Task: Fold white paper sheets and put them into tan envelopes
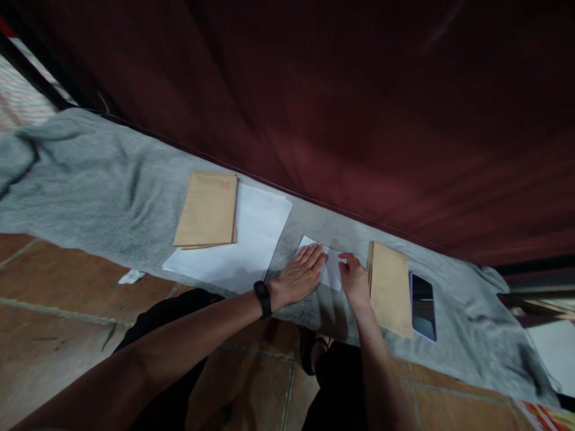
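A small folded sheet of white paper (pixel 331 270) lies on the grey cloth (pixel 135 179) in front of me. My left hand (pixel 302 275), with a black band at its wrist, rests flat on the paper's left part with the fingers stretched out. At the paper's right edge is my right hand (pixel 354 278), its fingers curled and the thumb side against the edge. Just right of that hand lies a stack of brown envelopes (pixel 390 290). Further left, more brown envelopes (pixel 207 209) sit on larger white sheets (pixel 258 224).
A phone (pixel 423 306) lies right of the right-hand envelopes. Behind the cloth-covered narrow surface hangs a dark red curtain (pixel 314 108). Below are brown floor tiles (pixel 81 287) with a crumpled white scrap (pixel 131 276). My legs are close to the front edge.
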